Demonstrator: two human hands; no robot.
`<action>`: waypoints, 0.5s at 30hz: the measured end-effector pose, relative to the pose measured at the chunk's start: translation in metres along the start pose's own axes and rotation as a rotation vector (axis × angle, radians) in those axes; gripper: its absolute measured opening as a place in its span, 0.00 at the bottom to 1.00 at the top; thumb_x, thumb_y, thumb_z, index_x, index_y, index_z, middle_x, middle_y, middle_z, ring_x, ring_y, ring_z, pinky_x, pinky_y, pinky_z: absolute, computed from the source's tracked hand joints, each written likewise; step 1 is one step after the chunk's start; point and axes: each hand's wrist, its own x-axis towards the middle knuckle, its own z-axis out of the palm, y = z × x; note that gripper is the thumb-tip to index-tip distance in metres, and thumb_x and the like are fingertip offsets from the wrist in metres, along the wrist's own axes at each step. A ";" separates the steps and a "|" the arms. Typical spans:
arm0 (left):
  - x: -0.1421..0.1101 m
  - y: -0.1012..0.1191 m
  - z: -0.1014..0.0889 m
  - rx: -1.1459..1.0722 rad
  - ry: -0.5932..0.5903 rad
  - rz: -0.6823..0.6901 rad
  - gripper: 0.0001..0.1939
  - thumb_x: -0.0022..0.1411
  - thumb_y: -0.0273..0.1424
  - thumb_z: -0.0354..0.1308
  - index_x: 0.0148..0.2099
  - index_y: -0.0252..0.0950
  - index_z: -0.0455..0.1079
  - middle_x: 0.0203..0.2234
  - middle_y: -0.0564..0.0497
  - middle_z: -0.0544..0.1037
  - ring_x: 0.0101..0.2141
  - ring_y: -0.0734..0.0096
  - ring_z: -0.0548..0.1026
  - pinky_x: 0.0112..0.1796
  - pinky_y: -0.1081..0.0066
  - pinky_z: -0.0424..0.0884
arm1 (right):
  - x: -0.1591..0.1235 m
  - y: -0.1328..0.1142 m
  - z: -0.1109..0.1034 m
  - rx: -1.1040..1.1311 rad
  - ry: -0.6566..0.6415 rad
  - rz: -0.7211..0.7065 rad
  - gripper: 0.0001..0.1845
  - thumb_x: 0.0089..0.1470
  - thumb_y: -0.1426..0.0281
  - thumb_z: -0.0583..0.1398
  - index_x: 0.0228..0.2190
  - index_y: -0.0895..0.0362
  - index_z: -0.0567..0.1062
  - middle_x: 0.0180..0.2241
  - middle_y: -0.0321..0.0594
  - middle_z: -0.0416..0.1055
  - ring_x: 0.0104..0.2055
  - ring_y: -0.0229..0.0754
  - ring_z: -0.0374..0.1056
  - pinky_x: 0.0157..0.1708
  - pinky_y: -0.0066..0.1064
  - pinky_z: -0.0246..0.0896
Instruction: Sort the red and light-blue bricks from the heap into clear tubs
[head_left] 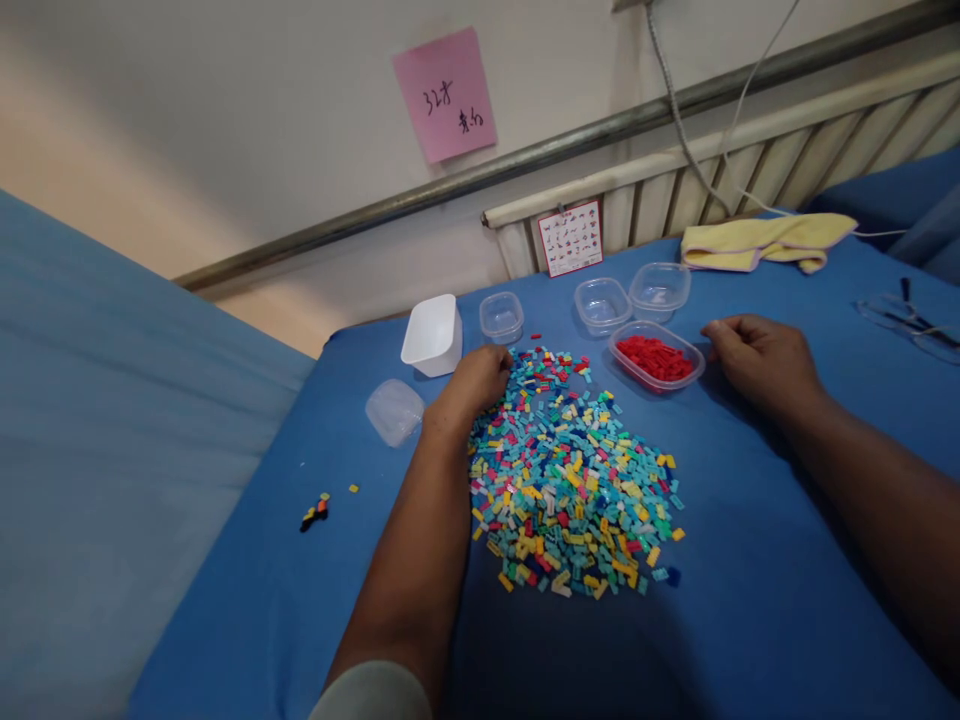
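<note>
head view: we note small plastic bricks (570,480) heaped on blue cloth (757,530). our left hand (482,380) rests at the heap's far left edge, fingers curled, grip hidden; we cannot tell whether it pinches anything. our right hand (765,360), fingers folded, hold unclear, sits just beside a clear tub (700,360) of red bricks (652,357).

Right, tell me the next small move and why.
Probably pick up the stray red piece just beyond the mixed pile with the left hand: it is close by, and the tub beside the right hand shows only red pieces.
</note>
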 end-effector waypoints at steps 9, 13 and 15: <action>-0.004 0.006 -0.008 0.011 -0.035 -0.029 0.14 0.66 0.23 0.59 0.47 0.36 0.84 0.44 0.43 0.87 0.42 0.58 0.81 0.45 0.66 0.73 | -0.002 -0.002 -0.001 0.004 0.005 0.011 0.17 0.58 0.55 0.63 0.33 0.55 0.84 0.27 0.39 0.79 0.31 0.46 0.71 0.37 0.38 0.62; -0.004 0.006 -0.009 -0.010 -0.060 -0.007 0.12 0.63 0.21 0.59 0.40 0.36 0.83 0.38 0.46 0.86 0.37 0.61 0.80 0.42 0.67 0.72 | -0.002 -0.002 -0.001 -0.004 0.004 0.006 0.17 0.58 0.55 0.63 0.31 0.55 0.83 0.27 0.39 0.79 0.31 0.46 0.72 0.37 0.38 0.62; -0.005 0.004 -0.010 -0.024 -0.041 -0.012 0.11 0.63 0.22 0.59 0.41 0.36 0.83 0.38 0.47 0.86 0.37 0.61 0.80 0.42 0.67 0.72 | -0.001 -0.001 0.000 -0.006 0.005 0.005 0.17 0.58 0.55 0.62 0.31 0.55 0.83 0.27 0.39 0.79 0.32 0.46 0.72 0.36 0.38 0.61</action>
